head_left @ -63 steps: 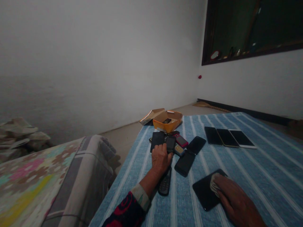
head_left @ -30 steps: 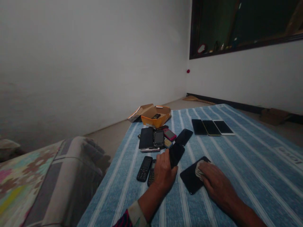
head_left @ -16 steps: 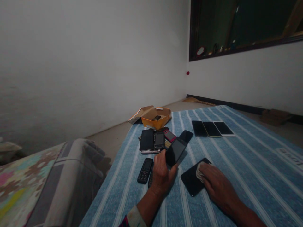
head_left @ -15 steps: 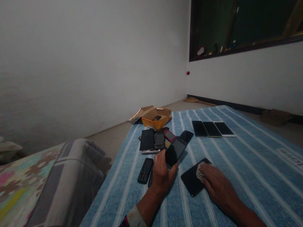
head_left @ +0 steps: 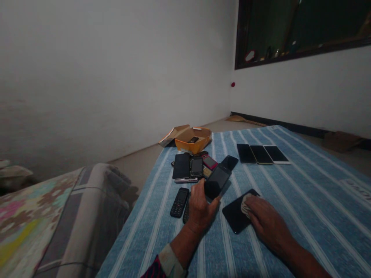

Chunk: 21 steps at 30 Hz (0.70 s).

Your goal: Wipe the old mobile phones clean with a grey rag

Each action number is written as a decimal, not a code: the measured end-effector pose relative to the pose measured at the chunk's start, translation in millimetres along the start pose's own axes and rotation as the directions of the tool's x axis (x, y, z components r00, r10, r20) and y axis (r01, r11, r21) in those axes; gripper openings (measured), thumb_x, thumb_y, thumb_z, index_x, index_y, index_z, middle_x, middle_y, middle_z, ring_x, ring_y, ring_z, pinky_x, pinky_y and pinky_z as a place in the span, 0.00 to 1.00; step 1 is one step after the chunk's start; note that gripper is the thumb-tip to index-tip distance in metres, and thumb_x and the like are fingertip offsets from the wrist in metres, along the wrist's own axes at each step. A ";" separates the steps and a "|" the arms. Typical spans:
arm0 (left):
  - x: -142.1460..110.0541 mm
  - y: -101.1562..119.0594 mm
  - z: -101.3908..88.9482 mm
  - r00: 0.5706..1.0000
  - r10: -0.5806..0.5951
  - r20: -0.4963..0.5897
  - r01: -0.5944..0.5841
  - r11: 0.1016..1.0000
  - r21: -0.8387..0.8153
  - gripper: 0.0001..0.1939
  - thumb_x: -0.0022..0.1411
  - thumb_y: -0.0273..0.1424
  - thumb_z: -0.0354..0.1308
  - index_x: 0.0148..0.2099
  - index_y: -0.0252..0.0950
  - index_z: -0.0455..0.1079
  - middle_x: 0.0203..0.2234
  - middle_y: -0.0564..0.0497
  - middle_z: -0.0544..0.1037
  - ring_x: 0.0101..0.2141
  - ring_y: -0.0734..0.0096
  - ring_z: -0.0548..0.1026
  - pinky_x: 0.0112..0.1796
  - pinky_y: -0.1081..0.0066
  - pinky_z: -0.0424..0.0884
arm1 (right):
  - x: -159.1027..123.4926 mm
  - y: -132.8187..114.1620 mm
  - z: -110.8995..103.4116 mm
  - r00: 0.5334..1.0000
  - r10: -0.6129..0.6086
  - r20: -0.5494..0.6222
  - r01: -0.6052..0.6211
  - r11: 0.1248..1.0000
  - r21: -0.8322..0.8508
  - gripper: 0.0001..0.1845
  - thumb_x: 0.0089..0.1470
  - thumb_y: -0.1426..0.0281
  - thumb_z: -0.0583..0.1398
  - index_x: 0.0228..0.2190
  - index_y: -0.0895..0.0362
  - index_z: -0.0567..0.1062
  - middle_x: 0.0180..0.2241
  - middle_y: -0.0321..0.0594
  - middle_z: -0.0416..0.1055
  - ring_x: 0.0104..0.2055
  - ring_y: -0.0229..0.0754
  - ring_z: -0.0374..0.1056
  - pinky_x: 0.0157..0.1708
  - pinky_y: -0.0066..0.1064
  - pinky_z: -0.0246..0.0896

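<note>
Two white walls point(head_left: 116, 77) and a dark-framed window point(head_left: 301, 27) close off the room, but what carries everything?

A blue-striped mat point(head_left: 313, 216), with a bundle of patterned bedding point(head_left: 69, 216) beside it on the left. At the mat's far end sit a cardboard box point(head_left: 188, 146) with orange sides, holding a small phone point(head_left: 193, 139), and three smartphones point(head_left: 261, 154) lying side by side.

And closer to the hands?

A tight cluster of phones point(head_left: 189, 166) lies just beyond the left hand point(head_left: 199, 210), with a keypad phone point(head_left: 179, 202) beside that hand.

What is that hand's grip doing?

It's narrow: thumb and fingers close on the edges of a tilted black smartphone point(head_left: 216, 181), raised off the mat with its screen showing.

And the right?

The right hand point(head_left: 268, 224) lies over a pale folded cloth point(head_left: 245, 204), pressing it onto a flat black smartphone point(head_left: 234, 218). I can't tell how tightly its fingers close.

Is that good handling?

I'd say so: holding by the edges seems to keep the palm off the glass, and a flat hand should spread the pressure evenly.
</note>
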<state>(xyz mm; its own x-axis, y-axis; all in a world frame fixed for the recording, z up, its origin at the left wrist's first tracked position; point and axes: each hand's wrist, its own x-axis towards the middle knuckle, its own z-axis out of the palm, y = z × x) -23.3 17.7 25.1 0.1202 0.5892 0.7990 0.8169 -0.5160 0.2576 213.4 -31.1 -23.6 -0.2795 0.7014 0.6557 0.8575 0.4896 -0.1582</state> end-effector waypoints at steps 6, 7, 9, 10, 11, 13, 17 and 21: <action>-5.3 -2.8 5.2 1.000 -0.020 0.011 0.020 1.000 -0.019 0.34 0.57 0.34 0.63 0.62 0.32 0.55 0.42 0.40 0.74 0.41 0.55 0.74 0.41 0.58 0.75 | -0.5 0.3 -0.1 1.000 -0.009 0.021 0.009 1.000 -0.016 0.17 0.60 0.74 0.51 0.48 0.58 0.72 0.50 0.51 0.75 0.52 0.53 0.71 0.51 0.50 0.68; -5.8 -3.1 5.9 1.000 -0.018 0.009 0.018 1.000 -0.021 0.35 0.57 0.34 0.63 0.63 0.32 0.54 0.42 0.40 0.74 0.42 0.54 0.73 0.42 0.58 0.75 | -1.0 0.4 0.0 1.000 -0.008 0.018 0.008 1.000 -0.013 0.17 0.60 0.73 0.51 0.48 0.58 0.72 0.50 0.51 0.75 0.52 0.53 0.71 0.51 0.50 0.68; -6.5 -3.4 6.4 1.000 -0.015 0.021 0.016 0.999 -0.028 0.36 0.56 0.33 0.63 0.63 0.32 0.54 0.43 0.40 0.74 0.43 0.53 0.73 0.42 0.57 0.75 | -2.0 0.8 0.6 1.000 -0.002 0.010 0.003 1.000 -0.003 0.16 0.60 0.73 0.52 0.48 0.58 0.72 0.50 0.51 0.75 0.52 0.52 0.71 0.52 0.49 0.67; -6.7 -3.3 6.4 0.999 -0.015 0.034 0.016 0.999 -0.029 0.36 0.55 0.32 0.64 0.63 0.32 0.54 0.43 0.39 0.74 0.44 0.52 0.73 0.42 0.57 0.75 | -2.5 1.0 0.9 1.000 0.001 0.010 -0.001 1.000 0.005 0.17 0.60 0.73 0.52 0.48 0.57 0.72 0.50 0.51 0.74 0.53 0.52 0.71 0.52 0.49 0.67; -7.0 -3.0 6.1 0.999 -0.015 0.049 0.016 0.999 -0.029 0.36 0.55 0.32 0.64 0.63 0.32 0.54 0.44 0.39 0.74 0.44 0.52 0.73 0.42 0.57 0.75 | -2.9 1.1 1.2 1.000 0.006 0.010 -0.007 1.000 0.014 0.17 0.59 0.73 0.52 0.49 0.57 0.72 0.50 0.51 0.74 0.53 0.52 0.71 0.53 0.49 0.66; -7.8 -1.9 5.1 0.997 -0.020 0.081 0.021 1.000 -0.013 0.37 0.54 0.31 0.64 0.63 0.34 0.53 0.45 0.40 0.73 0.44 0.52 0.73 0.42 0.56 0.74 | -3.3 1.3 1.6 1.000 0.018 0.007 -0.018 0.999 0.029 0.17 0.59 0.74 0.53 0.49 0.57 0.72 0.51 0.50 0.74 0.53 0.53 0.70 0.53 0.50 0.66; -11.4 2.6 2.9 0.984 -0.059 0.171 0.051 0.997 0.049 0.41 0.53 0.29 0.65 0.64 0.35 0.50 0.45 0.42 0.73 0.43 0.52 0.73 0.42 0.56 0.74 | -3.7 1.2 2.5 1.000 0.016 0.013 -0.017 0.999 0.028 0.18 0.58 0.74 0.53 0.49 0.57 0.72 0.51 0.50 0.74 0.54 0.53 0.70 0.53 0.51 0.66; -16.3 8.8 2.5 0.953 -0.147 0.266 0.118 0.986 0.121 0.43 0.50 0.28 0.67 0.64 0.34 0.51 0.43 0.44 0.73 0.43 0.53 0.74 0.41 0.58 0.74 | -5.0 1.9 4.7 1.000 0.014 -0.009 -0.014 0.999 0.032 0.18 0.58 0.74 0.52 0.49 0.57 0.73 0.50 0.50 0.74 0.53 0.53 0.71 0.52 0.50 0.66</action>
<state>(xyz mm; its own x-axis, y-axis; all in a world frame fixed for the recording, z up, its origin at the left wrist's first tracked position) -16.6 5.2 12.9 0.1444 0.8025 0.5789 0.8874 -0.3638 0.2830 214.4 -31.3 -30.6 -0.2636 0.7038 0.6597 0.8470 0.4961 -0.1909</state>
